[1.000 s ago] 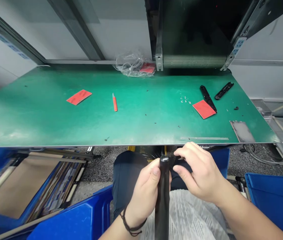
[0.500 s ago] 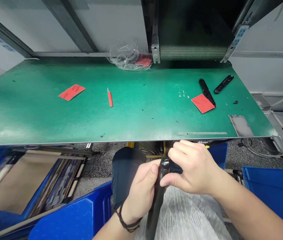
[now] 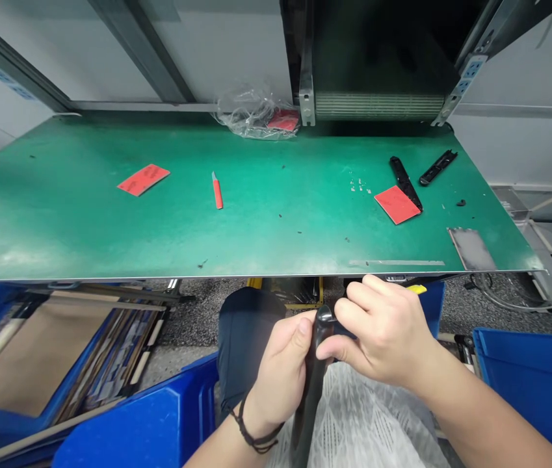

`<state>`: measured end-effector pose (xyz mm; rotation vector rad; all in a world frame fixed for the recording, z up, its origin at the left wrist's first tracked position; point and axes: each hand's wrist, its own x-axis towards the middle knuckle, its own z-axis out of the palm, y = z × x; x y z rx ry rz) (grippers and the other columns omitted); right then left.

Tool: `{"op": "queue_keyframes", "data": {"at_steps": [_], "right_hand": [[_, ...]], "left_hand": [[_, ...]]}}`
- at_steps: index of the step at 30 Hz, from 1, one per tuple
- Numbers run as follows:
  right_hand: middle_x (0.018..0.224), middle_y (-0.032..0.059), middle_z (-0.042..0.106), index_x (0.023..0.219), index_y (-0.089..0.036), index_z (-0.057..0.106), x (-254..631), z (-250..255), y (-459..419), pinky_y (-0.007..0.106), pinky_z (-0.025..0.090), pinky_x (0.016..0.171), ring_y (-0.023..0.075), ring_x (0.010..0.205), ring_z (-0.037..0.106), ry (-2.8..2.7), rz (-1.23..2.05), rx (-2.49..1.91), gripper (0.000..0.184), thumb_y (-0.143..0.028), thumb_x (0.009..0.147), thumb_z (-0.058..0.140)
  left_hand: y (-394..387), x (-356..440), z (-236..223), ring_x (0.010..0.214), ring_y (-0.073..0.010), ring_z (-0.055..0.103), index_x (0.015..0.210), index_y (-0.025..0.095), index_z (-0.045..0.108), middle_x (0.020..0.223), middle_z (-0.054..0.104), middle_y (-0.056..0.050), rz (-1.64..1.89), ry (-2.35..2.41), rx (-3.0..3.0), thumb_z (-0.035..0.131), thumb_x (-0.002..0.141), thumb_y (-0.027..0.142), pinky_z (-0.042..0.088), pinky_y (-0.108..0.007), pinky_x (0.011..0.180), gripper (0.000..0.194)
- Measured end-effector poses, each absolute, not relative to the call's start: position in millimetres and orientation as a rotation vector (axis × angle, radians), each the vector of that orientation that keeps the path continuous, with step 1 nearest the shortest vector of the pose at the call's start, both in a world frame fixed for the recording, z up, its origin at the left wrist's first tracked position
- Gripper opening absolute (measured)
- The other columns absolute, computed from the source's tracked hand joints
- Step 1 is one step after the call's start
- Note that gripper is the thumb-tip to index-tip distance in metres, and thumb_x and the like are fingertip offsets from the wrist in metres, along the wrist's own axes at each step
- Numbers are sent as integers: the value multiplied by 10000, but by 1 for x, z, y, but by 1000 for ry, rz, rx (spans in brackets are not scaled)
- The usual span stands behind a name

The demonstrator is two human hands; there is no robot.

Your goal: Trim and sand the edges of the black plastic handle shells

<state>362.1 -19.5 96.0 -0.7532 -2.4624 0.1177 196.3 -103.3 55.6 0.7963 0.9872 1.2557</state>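
My left hand [image 3: 283,357] is closed round a long, curved black part [image 3: 311,383] with a glossy rounded top end, held upright over my lap. The part's lower end runs out of view at the bottom. My right hand [image 3: 383,328] is closed at the part's top, its thumb against the side. A yellow tip [image 3: 417,288] sticks out behind the right knuckles, seemingly the end of a slim tool in that fist. The tool's other end is hidden by my fingers, so its kind does not show.
On the green table [image 3: 256,234] lie a red-handled knife [image 3: 218,193], a red sanding pad [image 3: 144,179], another red pad [image 3: 397,205] over a black piece, and a grey plate [image 3: 471,248]. Blue bins [image 3: 532,383] stand below on either side.
My right hand has shifted slightly right, and more of the yellow tip shows behind it. The left hand keeps its grip on the black part. The whole view has moved slightly.
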Motion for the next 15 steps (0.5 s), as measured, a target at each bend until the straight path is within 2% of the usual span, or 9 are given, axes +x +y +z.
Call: {"op": "queue_keyframes", "data": {"at_steps": [9, 15], "right_hand": [[697, 32, 481, 714, -195, 607, 358, 90, -29, 358, 211, 635, 199, 700, 330, -2439, -46, -777, 669, -607, 1135, 292], [694, 32, 480, 711, -199, 601, 357, 86, -32, 361, 202, 631, 202, 695, 331, -2447, -33, -788, 677, -620, 1133, 280]], "left_hand": [[-106, 200, 50, 474, -99, 353, 770, 163, 610, 560, 498, 8, 1284, 1027, 701, 492, 1094, 560, 319, -266, 519, 526], [-101, 201, 53, 558, -108, 370, 718, 160, 594, 625, 499, 3, 1350, 1065, 705, 561, 1065, 582, 387, -264, 590, 547]]}}
